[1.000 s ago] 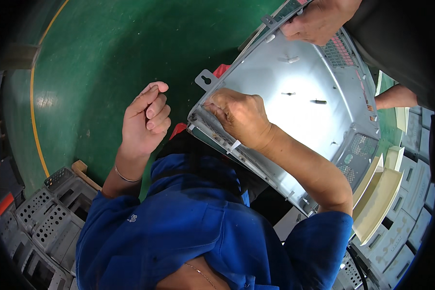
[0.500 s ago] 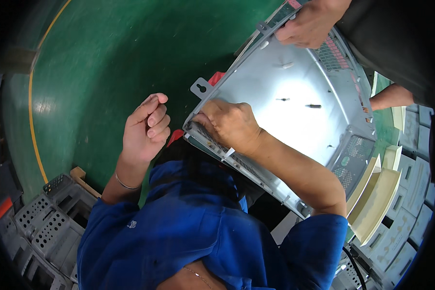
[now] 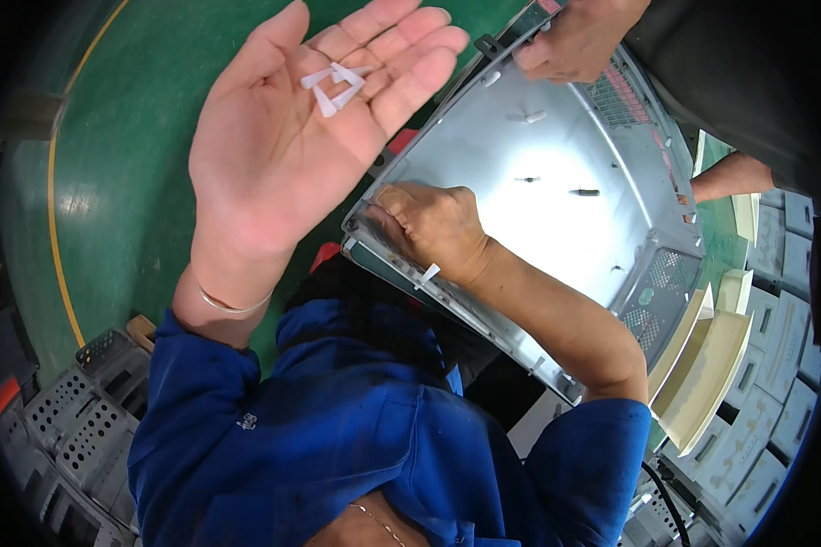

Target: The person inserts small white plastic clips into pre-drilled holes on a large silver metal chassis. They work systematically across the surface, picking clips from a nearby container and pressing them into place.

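Note:
My left hand (image 3: pixel 287 146) is raised palm up close to the camera, fingers spread, with several small white plastic clips (image 3: pixel 333 84) lying on the fingers. My right hand (image 3: pixel 426 228) rests with bent fingers on the near rim of a large grey metal panel (image 3: pixel 556 219), pressing at its left corner. A small white clip (image 3: pixel 429 272) sticks out at the rim by my wrist. Another person's hand (image 3: pixel 575 41) grips the panel's far edge.
Green floor with a yellow line (image 3: pixel 59 237) lies to the left. Grey perforated plastic parts (image 3: pixel 73 424) are stacked at lower left. Cream and grey casings (image 3: pixel 711 365) are stacked at right. The other person's second arm (image 3: pixel 730 175) shows at the right.
My left hand has risen toward the camera and opened from a loose fist, showing the white clips. My right hand has stayed at the panel's near corner.

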`<state>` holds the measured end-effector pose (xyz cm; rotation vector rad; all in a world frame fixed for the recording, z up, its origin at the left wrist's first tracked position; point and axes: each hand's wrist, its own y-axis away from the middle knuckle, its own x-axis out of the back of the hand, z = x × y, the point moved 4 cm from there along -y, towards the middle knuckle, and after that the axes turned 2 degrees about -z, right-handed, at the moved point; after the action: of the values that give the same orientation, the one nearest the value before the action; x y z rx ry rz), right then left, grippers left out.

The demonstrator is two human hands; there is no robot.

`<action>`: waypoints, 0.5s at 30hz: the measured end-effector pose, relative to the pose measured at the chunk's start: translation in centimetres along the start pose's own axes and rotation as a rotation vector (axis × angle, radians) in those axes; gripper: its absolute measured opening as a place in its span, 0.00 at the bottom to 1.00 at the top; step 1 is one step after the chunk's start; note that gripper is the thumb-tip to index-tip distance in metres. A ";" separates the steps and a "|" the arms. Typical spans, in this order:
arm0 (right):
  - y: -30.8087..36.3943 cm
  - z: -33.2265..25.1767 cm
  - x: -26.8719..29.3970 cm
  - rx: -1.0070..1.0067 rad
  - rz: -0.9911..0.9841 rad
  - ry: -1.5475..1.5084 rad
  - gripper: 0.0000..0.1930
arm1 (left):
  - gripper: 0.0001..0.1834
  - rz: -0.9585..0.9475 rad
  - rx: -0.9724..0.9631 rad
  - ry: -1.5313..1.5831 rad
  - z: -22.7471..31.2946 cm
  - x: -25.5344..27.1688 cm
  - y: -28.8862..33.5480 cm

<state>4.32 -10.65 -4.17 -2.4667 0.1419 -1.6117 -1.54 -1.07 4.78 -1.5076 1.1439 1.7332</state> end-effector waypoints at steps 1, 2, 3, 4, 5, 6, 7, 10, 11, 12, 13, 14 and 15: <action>-0.1 -0.1 0.0 0.000 -0.013 -0.010 0.09 | 0.26 -0.051 0.001 -0.028 -0.1 0.2 0.0; -0.2 -0.1 0.0 0.000 -0.026 -0.020 0.09 | 0.26 -0.103 0.001 -0.057 -0.1 0.7 -0.1; -0.3 -0.1 0.0 0.000 -0.039 -0.030 0.08 | 0.25 -0.154 0.002 -0.085 -0.2 1.1 -0.1; -0.3 0.0 -0.2 0.002 -0.041 -0.040 0.08 | 0.25 -0.191 0.028 -0.061 0.0 1.2 -0.2; -0.3 0.1 -0.4 0.003 -0.041 -0.049 0.09 | 0.25 -0.227 0.055 -0.037 0.3 1.3 -0.3; -0.3 0.2 -0.5 0.003 -0.041 -0.058 0.09 | 0.26 -0.264 0.083 -0.012 0.6 1.4 -0.2; -0.3 0.2 -0.5 -0.009 -0.047 -0.058 0.09 | 0.26 -0.246 0.061 -0.018 0.8 1.7 -0.2; -0.2 0.2 -0.3 -0.082 -0.075 -0.070 0.09 | 0.25 -0.206 0.016 -0.014 1.6 2.7 -0.1; -0.1 0.4 -0.3 -0.128 -0.094 -0.081 0.09 | 0.25 -0.198 0.007 -0.011 1.8 3.1 0.0; 0.0 0.6 -0.3 -0.175 -0.113 -0.093 0.09 | 0.25 -0.190 -0.003 -0.009 2.0 3.4 0.0; 0.0 0.8 0.1 -0.183 -0.110 -0.173 0.09 | 0.25 -0.182 -0.012 -0.007 2.3 3.8 -0.1; 0.1 1.0 0.6 -0.189 -0.105 -0.253 0.09 | 0.24 -0.164 -0.014 -0.012 2.5 4.1 0.0; 0.1 1.2 0.9 -0.194 -0.101 -0.334 0.09 | 0.24 -0.155 -0.016 0.000 2.8 4.4 0.1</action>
<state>5.75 -10.77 -3.84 -2.8937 0.1317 -1.2468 -3.84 0.82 0.49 -1.5630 0.9881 1.6417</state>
